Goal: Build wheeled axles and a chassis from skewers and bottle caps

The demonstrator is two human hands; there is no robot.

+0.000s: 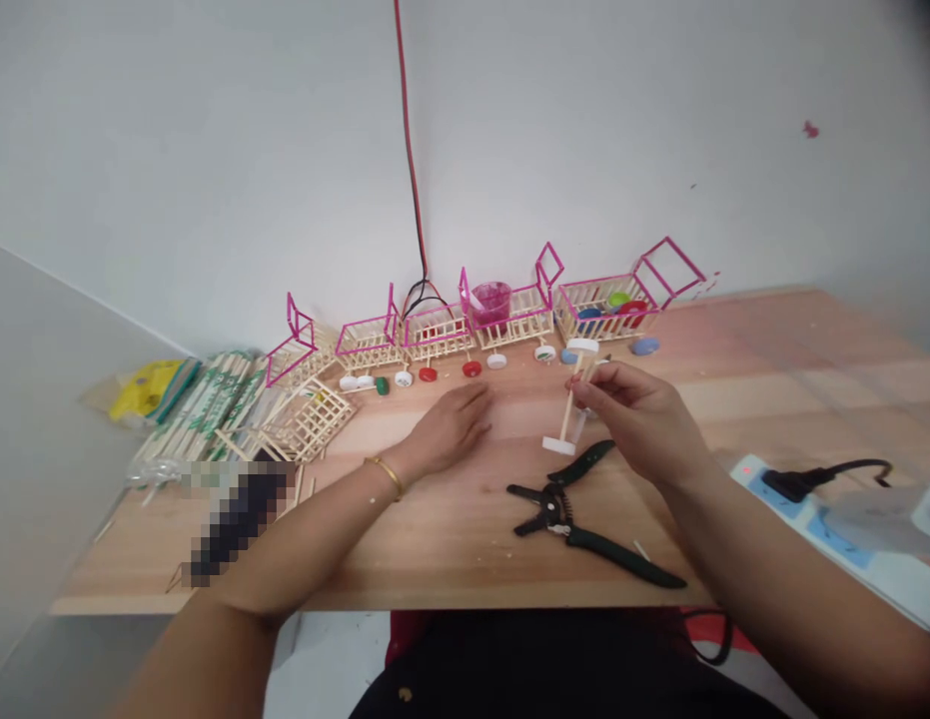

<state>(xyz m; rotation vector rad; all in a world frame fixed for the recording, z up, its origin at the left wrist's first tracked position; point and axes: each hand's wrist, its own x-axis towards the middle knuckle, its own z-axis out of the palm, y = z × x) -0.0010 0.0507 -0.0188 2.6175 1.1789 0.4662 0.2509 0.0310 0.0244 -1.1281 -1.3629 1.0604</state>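
Between the thumb and fingers of my right hand (633, 409) is a pair of white bottle-cap wheels joined by a thin wooden stick axle (567, 409), tilted above the table. My left hand (454, 429) lies low over the tabletop with its fingers stretched toward the right, holding nothing. Below the wheels, wire cutters (558, 511) with dark green handles rest on the wood, jaws apart. Behind my hands stands a row of small stick carts with pink-edged rims, including one cart (610, 310) with colored caps inside.
Loose caps, such as a red cap (471, 369), line the carts. A purple-stained cup (492, 305) stands at the wall. Bundled sticks (210, 409) and an unpainted stick frame (315, 419) are at left. A power strip (831, 539) with a plug lies right.
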